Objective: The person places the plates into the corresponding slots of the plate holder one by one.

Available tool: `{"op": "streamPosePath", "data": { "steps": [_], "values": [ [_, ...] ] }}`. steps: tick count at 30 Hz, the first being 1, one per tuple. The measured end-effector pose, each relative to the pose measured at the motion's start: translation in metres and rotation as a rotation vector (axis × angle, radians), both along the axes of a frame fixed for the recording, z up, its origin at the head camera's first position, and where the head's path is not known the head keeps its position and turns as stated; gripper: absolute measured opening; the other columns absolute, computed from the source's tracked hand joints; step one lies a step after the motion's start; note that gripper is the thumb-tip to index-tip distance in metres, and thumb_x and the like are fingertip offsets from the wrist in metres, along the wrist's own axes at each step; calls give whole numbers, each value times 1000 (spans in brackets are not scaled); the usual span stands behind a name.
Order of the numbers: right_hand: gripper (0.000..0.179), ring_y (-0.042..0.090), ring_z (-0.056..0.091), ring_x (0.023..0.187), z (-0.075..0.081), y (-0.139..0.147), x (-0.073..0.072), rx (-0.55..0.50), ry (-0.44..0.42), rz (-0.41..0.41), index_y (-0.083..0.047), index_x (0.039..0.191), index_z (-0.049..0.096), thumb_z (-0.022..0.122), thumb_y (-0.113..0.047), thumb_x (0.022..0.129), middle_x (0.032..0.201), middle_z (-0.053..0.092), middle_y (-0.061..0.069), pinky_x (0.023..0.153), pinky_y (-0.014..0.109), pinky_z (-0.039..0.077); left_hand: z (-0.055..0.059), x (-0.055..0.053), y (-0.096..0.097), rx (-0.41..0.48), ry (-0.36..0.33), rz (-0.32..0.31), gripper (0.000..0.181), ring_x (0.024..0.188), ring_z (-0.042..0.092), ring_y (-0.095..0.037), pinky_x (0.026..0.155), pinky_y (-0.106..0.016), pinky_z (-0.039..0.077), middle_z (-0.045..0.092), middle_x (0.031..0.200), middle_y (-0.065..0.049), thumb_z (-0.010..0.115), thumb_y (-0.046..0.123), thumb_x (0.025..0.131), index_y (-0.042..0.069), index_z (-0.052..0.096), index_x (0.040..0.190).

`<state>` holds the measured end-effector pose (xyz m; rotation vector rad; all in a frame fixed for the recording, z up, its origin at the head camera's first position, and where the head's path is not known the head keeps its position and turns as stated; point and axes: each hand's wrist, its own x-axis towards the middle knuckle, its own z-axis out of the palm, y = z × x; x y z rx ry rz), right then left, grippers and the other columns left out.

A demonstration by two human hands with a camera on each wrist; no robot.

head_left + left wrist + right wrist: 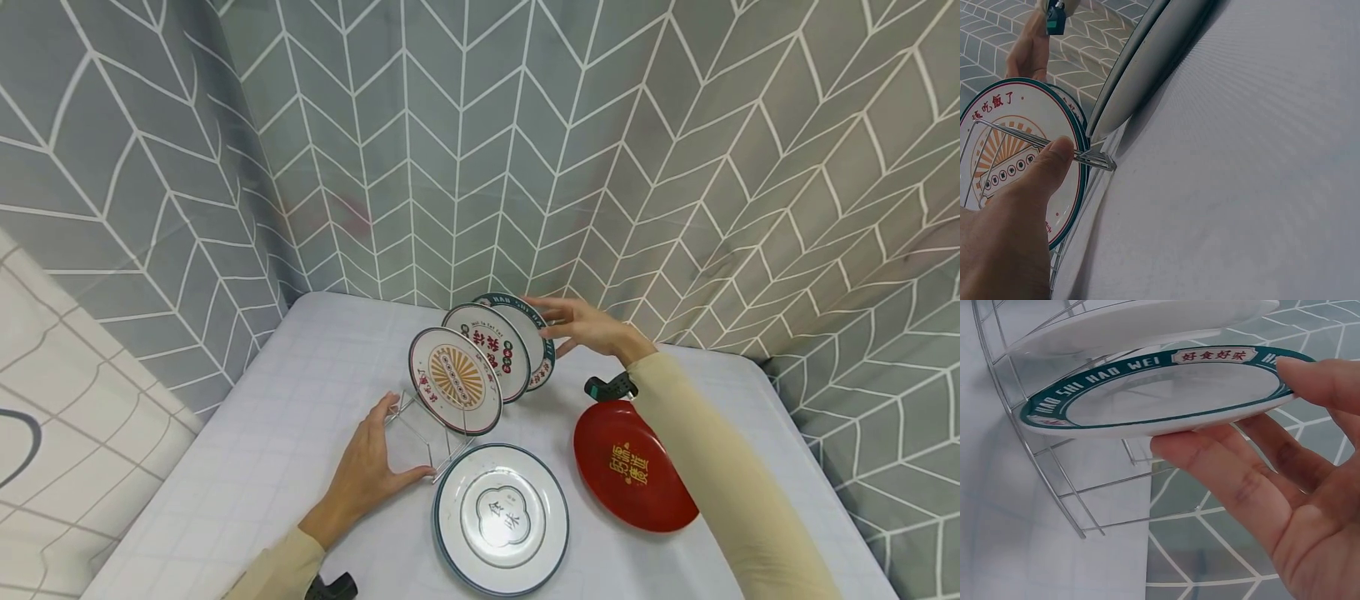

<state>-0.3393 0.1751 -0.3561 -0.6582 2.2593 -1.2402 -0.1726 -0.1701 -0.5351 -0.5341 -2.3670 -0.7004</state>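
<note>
My left hand (367, 467) grips the near end of a wire plate rack (1094, 159), its thumb pressed on the metal. Standing in the rack are a plate with an orange sunburst (455, 379), a plate with red characters (491, 346) behind it, and a teal-rimmed plate (1172, 394) farthest back. My right hand (588, 325) pinches that rear plate by its edge, thumb on the upper face and fingers beneath. In the right wrist view the plate's far edge lies among the rack wires; whether it is fully seated is hard to tell.
Upside-down white plates (502, 521) lie stacked in front of the rack. A red plate (633, 467) with gold characters sits to the right, under my right forearm. Patterned grey curtain (480, 150) hangs closely behind the white-covered table (315, 358).
</note>
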Motion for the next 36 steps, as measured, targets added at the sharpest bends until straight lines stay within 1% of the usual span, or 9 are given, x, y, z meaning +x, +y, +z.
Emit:
{"op": "streamPosePath", "data": {
  "steps": [6, 10, 15, 21, 28, 29, 31, 32, 36],
  "values": [
    [64, 42, 47, 131, -8, -8, -2, -21, -30, -16, -23, 154, 34, 58, -8, 97, 151, 39, 20, 84, 46, 60, 2, 2, 1, 0, -18, 2, 128, 128, 51, -30, 105, -43, 45, 46, 144, -21, 81, 67, 61, -1, 22, 152],
    [65, 40, 45, 133, -11, -10, -4, -19, -47, -45, -27, 153, 34, 59, -8, 96, 152, 38, 18, 84, 47, 60, 1, 1, 2, 0, -9, -5, 128, 128, 51, -31, 105, -43, 45, 46, 144, -21, 80, 68, 61, -1, 22, 152],
    [65, 42, 42, 135, -14, -10, -5, -36, -54, -47, -24, 154, 33, 60, -9, 96, 153, 35, 20, 86, 49, 59, 1, -1, 2, 11, 2, -4, 126, 127, 52, -33, 105, -45, 45, 47, 143, -23, 80, 69, 62, -4, 26, 149],
    [64, 42, 41, 136, -16, -11, -4, -41, -68, -46, -24, 154, 32, 58, -12, 98, 155, 32, 20, 89, 50, 58, 0, -1, 1, 20, -1, -6, 126, 128, 51, -33, 106, -44, 43, 46, 144, -23, 76, 72, 64, -3, 25, 150],
    [62, 41, 43, 135, -18, -8, -2, -49, -58, -46, -24, 154, 32, 58, -13, 98, 154, 36, 19, 90, 51, 57, 0, 0, 2, 17, 0, -2, 123, 129, 51, -32, 107, -42, 42, 46, 144, -22, 67, 78, 67, -1, 24, 151],
    [61, 41, 43, 136, -18, -7, -2, -52, -54, -40, -24, 154, 33, 57, -14, 99, 154, 36, 18, 90, 51, 57, 0, 0, 3, 17, -3, -2, 123, 129, 51, -32, 107, -41, 42, 46, 144, -22, 66, 78, 68, -1, 23, 151],
    [61, 42, 41, 137, -13, -3, 0, -67, -56, -32, -22, 154, 32, 57, -14, 99, 154, 35, 20, 92, 52, 56, 0, 1, 3, 20, -1, -1, 123, 129, 51, -32, 111, -35, 38, 46, 145, -21, 66, 79, 67, -2, 25, 151],
    [60, 41, 41, 137, -10, 0, 1, -76, -53, -29, -21, 154, 32, 56, -14, 99, 154, 35, 21, 92, 52, 56, 0, 1, 4, 23, -2, -2, 124, 129, 51, -32, 112, -34, 38, 46, 145, -21, 68, 78, 67, -2, 25, 151],
    [60, 43, 44, 135, 10, 15, 7, -137, -49, -8, -20, 154, 31, 53, -11, 100, 151, 39, 25, 93, 52, 55, -1, 1, 2, 23, 11, 1, 126, 127, 52, -32, 112, -30, 36, 47, 144, -21, 75, 73, 63, -1, 25, 151]
  ]
}}
